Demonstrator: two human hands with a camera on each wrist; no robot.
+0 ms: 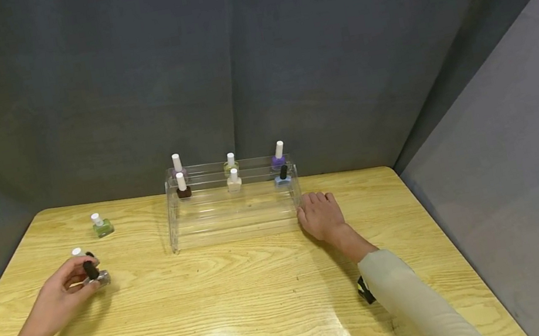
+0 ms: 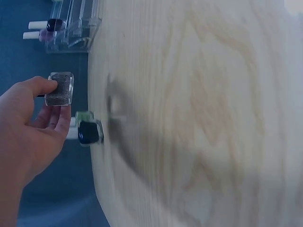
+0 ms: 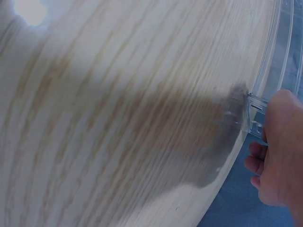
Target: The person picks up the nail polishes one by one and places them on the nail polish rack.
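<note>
My left hand [image 1: 62, 296] pinches a nail polish bottle [image 2: 60, 90] with a black cap and greyish, glittery contents, held above the left side of the table. Just behind that hand stand a white-capped bottle [image 1: 77, 252] and a dark bottle [image 2: 88, 133], both partly hidden in the head view. Farther back is a green nail polish bottle [image 1: 103, 227] with a white cap. At the right end of a clear acrylic tiered rack [image 1: 238, 235], my right hand [image 1: 322, 217] grips the side panel, thumb on the inner side and fingers outside.
On the rack's top tier stand lilac [image 1: 179, 172], yellow-green [image 1: 231, 166] and purple [image 1: 278, 161] bottles. Below them are dark brown [image 1: 184, 192], cream [image 1: 234, 184] and light blue [image 1: 283, 179] ones. A dark curtain [image 1: 129, 96] hangs behind the wooden table [image 1: 248, 296].
</note>
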